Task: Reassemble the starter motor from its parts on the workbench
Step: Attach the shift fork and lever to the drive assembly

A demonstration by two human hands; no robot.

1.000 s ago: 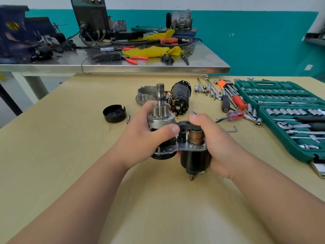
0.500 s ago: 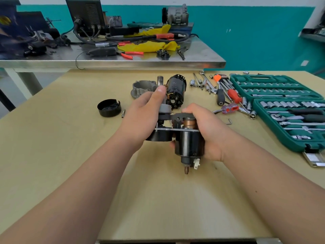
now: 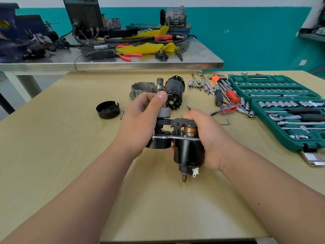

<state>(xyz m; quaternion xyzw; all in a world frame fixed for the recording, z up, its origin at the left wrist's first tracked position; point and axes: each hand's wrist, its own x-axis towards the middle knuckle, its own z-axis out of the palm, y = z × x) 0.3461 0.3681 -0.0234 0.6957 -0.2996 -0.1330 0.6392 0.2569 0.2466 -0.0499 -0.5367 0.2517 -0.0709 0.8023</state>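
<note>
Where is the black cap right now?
In the head view, the black cap lies on the bench left of the left hand, open side up, with a small pin just right of it.

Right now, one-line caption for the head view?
Left hand and right hand grip the half-built starter motor at the workbench, socket set alongside.

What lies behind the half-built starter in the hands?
A grey cast-metal housing and a black cylindrical motor body; the left hand gripping the half-built starter covers their near edges.

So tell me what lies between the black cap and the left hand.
One small bolt beside the black cap, short of the left hand; otherwise bare workbench. Head view.
</note>
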